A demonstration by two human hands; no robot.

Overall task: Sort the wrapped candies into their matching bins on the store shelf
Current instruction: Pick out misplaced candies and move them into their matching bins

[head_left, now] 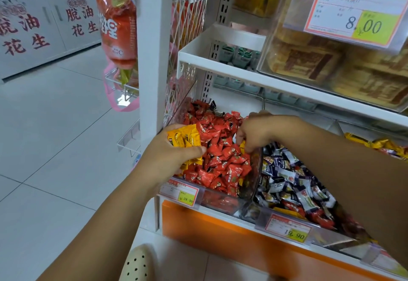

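Yellow candies [184, 140]: a bunch gripped in the left hand [170, 157], held over the near-left corner of the red candy bin [223, 202]. The right hand [256, 133] dips into the same bin beside its clear divider, fingers curled down over a yellow scrap [242, 146]. Cannot tell whether it is pinched or only touched.

Risk: the left bunch looks full and fanned. One more piece could squeeze wrappers out, back among the red candies [216, 159] or onto the floor [55, 148].

A yellow pile [379, 145] at far right, probably the home bin, is mostly hidden behind the right forearm. Price tags blurred.
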